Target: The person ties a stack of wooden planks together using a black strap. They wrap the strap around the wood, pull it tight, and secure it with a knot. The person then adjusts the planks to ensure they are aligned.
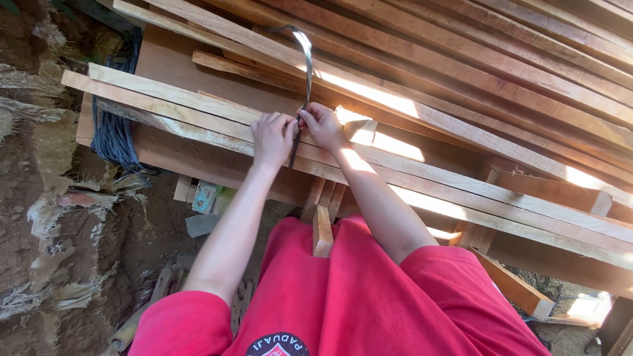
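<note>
Left hand (272,137): your arm reaches forward, fingers curled shut around the dark strap (304,72).
Right hand (321,125): just beside the left, pinching the same strap.
Strap: it rises curling above the pale planks (198,109).

Left of the dark strap (304,72), bare board (171,62) lies open; right of it, stacked planks (475,72) crowd close.

Single head-worn view, looking steeply down past red-shirted chest, close on both hands (297,132) at centre frame, facing stacked wooden planks (461,86) ahead, bare earth at left edge, no second view to overlap.
</note>
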